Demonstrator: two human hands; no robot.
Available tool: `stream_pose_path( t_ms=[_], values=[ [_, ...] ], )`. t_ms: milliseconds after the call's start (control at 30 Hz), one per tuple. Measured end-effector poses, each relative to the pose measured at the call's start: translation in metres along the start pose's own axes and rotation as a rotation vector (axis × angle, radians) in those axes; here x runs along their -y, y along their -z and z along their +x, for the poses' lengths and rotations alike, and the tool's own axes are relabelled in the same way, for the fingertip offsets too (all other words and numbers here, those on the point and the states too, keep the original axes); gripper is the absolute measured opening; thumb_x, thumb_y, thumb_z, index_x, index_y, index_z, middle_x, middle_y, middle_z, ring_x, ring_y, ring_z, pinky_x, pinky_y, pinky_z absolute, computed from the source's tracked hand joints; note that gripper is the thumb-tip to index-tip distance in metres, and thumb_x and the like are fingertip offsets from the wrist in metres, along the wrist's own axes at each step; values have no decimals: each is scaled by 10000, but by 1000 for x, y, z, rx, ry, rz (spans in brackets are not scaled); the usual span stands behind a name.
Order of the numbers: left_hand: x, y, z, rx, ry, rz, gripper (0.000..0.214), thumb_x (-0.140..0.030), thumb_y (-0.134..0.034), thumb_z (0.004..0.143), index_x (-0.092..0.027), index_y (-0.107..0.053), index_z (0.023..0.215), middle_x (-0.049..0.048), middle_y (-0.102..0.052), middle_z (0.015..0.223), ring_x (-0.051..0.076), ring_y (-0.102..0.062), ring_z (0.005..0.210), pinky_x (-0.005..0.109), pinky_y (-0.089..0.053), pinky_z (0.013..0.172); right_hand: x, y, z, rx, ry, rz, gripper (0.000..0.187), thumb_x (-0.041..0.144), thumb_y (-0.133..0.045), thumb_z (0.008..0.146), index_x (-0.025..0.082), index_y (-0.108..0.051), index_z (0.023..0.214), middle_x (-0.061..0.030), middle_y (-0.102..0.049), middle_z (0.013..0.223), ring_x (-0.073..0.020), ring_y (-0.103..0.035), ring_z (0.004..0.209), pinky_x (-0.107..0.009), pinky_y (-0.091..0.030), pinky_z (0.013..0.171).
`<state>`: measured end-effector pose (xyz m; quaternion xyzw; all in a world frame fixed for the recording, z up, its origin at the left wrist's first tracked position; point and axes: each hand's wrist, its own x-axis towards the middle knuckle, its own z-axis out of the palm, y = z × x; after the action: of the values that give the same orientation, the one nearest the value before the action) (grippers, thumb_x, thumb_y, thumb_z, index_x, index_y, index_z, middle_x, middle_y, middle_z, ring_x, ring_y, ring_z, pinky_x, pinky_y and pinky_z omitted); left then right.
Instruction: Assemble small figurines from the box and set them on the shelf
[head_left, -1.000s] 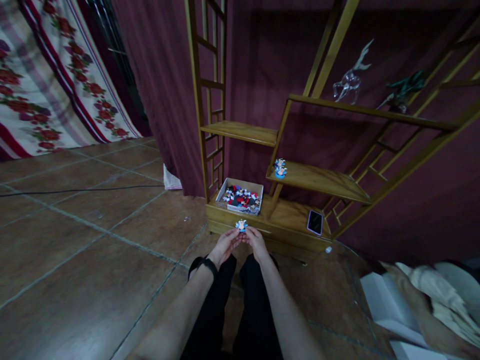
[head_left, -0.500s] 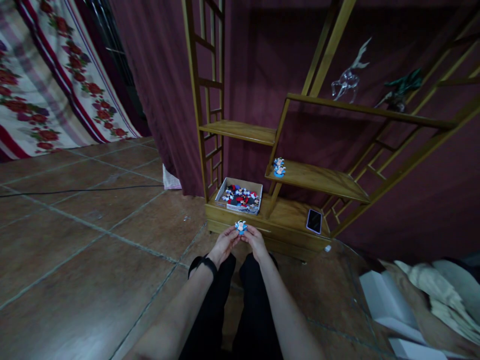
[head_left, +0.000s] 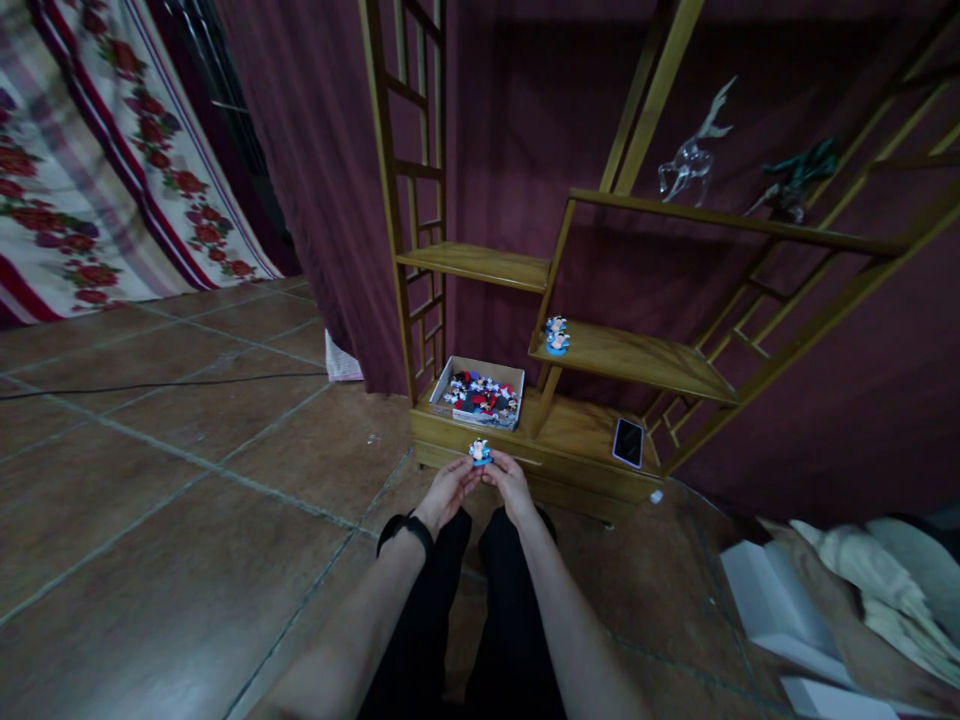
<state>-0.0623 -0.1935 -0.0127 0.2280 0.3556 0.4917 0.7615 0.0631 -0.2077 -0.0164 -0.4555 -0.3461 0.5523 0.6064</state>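
A small blue-and-white figurine [head_left: 480,452] stands upright between my fingertips, in front of the low drawer unit. My left hand [head_left: 450,484], with a black band on the wrist, is closed on its left side. From the other side my right hand [head_left: 508,480] pinches its base. Just beyond my hands, a shallow cardboard box [head_left: 495,419] holds a heap of red, black, white and blue figurines [head_left: 484,393]. Two similar blue figurines [head_left: 556,343] stand one behind the other at the left end of the middle wooden shelf [head_left: 645,360].
A phone [head_left: 628,442] lies on the low wooden top, right of the box. A clear deer ornament [head_left: 688,165] and a dark green ornament [head_left: 799,180] stand on the upper shelf. White boxes [head_left: 780,605] sit at the right. A cable [head_left: 165,383] crosses the tiled floor.
The figurine in my fingers has turned slightly, showing more of its blue base on the right. Both hands stay in nearly the same place.
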Motion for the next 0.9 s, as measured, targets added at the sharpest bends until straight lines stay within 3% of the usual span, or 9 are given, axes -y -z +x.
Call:
stream_pose_path(
  t_ms=[400, 900],
  values=[
    [-2, -6, -6, -22, -36, 29, 207, -91, -692, 690, -140, -653, 888, 55, -698, 816, 105, -647, 688, 198, -497, 683, 4, -2, 0, 9, 7, 9, 342, 377, -697, 609, 192, -657, 893, -40, -683, 935, -159, -635, 773, -289, -513, 709],
    [3, -5, -5, -48, -132, 59, 182, -180, -759, 624, -130, -647, 757, 29, -663, 681, 90, -607, 589, 188, -471, 587, 5, -3, -2, -33, 23, -61, 311, 435, -676, 625, 189, -661, 815, -29, -675, 812, -167, -635, 701, -303, -530, 644]
  ],
)
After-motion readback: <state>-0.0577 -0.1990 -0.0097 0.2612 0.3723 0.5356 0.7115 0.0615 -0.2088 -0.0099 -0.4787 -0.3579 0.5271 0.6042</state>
